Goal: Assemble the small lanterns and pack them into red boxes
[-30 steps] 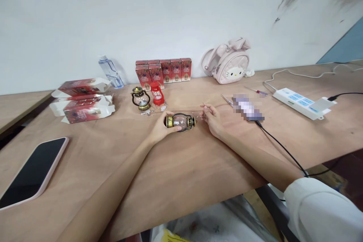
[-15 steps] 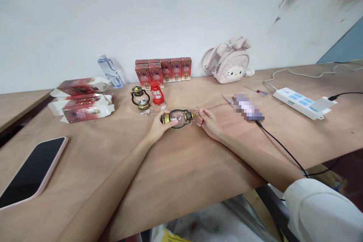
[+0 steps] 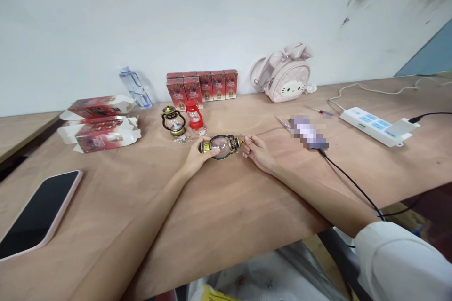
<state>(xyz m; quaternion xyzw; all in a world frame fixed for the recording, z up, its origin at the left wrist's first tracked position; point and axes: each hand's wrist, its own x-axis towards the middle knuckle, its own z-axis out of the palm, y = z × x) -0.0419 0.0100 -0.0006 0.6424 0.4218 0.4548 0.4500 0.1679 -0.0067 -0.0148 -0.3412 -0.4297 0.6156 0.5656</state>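
Your gold lantern (image 3: 221, 146) lies on its side mid-surface, your left hand (image 3: 196, 157) wrapped around its base end, your right hand (image 3: 257, 152) pinching at its top end. Just behind stand a second gold lantern (image 3: 173, 121) and a red lantern (image 3: 194, 115). Bare surface (image 3: 226, 207) runs from your hands to the near edge; a phone (image 3: 38, 214) lies far left

A black phone (image 3: 37, 214) in a pink case lies flat on the wooden tabletop (image 3: 219, 207) at the left. A row of red boxes (image 3: 203, 85) stands by the wall, with a water bottle (image 3: 134, 87) on one side and a pink bag (image 3: 284, 75) on the other. A white power strip (image 3: 374, 125) lies far right.
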